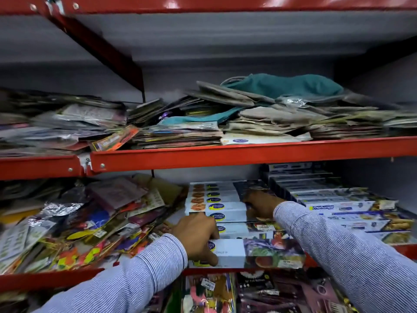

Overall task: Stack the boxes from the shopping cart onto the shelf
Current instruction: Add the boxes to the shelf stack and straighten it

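Long white foil-wrap boxes [228, 208] with blue-and-yellow logos and food pictures lie in rows on the middle red shelf [67, 275]. My left hand [197, 236] grips the left end of the front box [255, 253] at the shelf's edge, fingers curled over its top and thumb low on its face. My right hand [261, 205] reaches further back and rests on the right end of the rear boxes, fingers bent over them. Both sleeves are striped blue and white. The shopping cart is out of view.
A second stack of similar boxes [338, 206] fills the right side of the same shelf. Loose colourful packets [85, 222] are heaped to the left. The shelf above [248, 152] holds flat packets and a teal cloth bag [288, 85]. More packets hang below.
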### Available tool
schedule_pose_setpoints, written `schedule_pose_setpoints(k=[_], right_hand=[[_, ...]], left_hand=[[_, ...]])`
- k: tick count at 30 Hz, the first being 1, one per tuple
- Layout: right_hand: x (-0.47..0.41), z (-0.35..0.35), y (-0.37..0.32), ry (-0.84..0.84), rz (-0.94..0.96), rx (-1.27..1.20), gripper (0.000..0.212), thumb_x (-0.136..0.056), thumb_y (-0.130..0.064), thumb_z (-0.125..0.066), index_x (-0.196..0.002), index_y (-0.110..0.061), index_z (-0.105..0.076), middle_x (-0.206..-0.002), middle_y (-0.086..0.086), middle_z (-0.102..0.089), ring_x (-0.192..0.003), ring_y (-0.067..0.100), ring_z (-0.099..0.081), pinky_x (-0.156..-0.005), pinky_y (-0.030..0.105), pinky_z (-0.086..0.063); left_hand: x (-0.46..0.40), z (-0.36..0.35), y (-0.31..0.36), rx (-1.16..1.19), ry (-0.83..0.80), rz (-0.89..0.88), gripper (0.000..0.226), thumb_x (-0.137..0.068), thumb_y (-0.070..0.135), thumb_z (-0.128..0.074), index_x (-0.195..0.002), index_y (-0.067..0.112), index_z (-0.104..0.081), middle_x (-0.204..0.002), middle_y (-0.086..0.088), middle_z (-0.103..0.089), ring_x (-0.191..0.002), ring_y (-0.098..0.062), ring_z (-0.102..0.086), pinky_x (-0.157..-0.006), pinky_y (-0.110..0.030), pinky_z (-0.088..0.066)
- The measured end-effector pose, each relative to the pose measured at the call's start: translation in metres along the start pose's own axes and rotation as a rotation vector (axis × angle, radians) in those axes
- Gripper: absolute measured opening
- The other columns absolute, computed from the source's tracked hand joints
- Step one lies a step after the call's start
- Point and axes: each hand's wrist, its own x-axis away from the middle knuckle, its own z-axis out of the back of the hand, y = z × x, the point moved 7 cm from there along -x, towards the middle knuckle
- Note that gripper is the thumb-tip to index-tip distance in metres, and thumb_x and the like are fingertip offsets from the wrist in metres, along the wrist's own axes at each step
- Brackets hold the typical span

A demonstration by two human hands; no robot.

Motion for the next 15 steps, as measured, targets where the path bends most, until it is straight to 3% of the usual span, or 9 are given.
schedule_pose_setpoints(k=[3, 5, 7, 11, 15], right_hand=[[0.009, 0.003, -0.013, 0.010, 0.069, -0.015, 0.052, -0.069, -0.029, -0.055, -0.118, -0.015, -0.063, -0.120, 0.013, -0.064, -0.111, 0.029, -0.060, -0.096, 0.037, -0.049], [0.002, -0.003, -0.007, 0.021, 0.097, -0.029, 0.057, -0.067, -0.028, -0.054, -0.122, -0.015, -0.062, -0.123, 0.013, -0.065, -0.114, 0.029, -0.060, -0.099, 0.039, -0.049], [0.011, 0.004, -0.013, 0.042, 0.101, -0.045, 0.053, -0.070, -0.025, -0.058, -0.122, -0.017, -0.063, -0.125, 0.012, -0.066, -0.115, 0.029, -0.061, -0.100, 0.041, -0.050], [0.021, 0.019, -0.019, 0.119, 0.126, -0.046, 0.037, -0.075, -0.010, -0.067, -0.111, -0.011, -0.070, -0.113, 0.014, -0.072, -0.103, 0.029, -0.068, -0.092, 0.036, -0.054], [0.016, 0.026, -0.020, 0.155, 0.129, -0.050, 0.025, -0.068, -0.005, -0.073, -0.093, -0.006, -0.073, -0.090, 0.014, -0.077, -0.085, 0.026, -0.074, -0.076, 0.039, -0.060]], left_hand=[[-0.004, 0.000, -0.004, 0.011, -0.001, 0.026, 0.048, -0.055, 0.049, -0.081, -0.096, 0.024, -0.075, -0.086, 0.001, -0.072, -0.078, -0.024, -0.062, -0.066, -0.032, -0.053], [-0.007, 0.001, -0.006, 0.020, 0.006, 0.036, 0.043, -0.056, 0.047, -0.082, -0.089, 0.021, -0.074, -0.074, 0.002, -0.065, -0.064, -0.020, -0.052, -0.059, -0.030, -0.047], [-0.012, 0.003, -0.007, 0.026, 0.009, 0.034, 0.038, -0.056, 0.045, -0.083, -0.080, 0.016, -0.073, -0.063, 0.002, -0.058, -0.054, -0.017, -0.043, -0.053, -0.028, -0.039], [-0.026, 0.006, -0.012, 0.012, 0.019, 0.027, 0.037, -0.057, 0.045, -0.081, -0.074, 0.014, -0.073, -0.060, -0.007, -0.065, -0.050, -0.022, -0.055, -0.046, -0.030, -0.044], [-0.044, 0.007, -0.013, -0.020, 0.043, 0.001, 0.035, -0.055, 0.040, -0.080, -0.060, 0.010, -0.062, -0.050, -0.001, -0.035, -0.044, -0.024, -0.030, -0.042, -0.026, -0.025]])
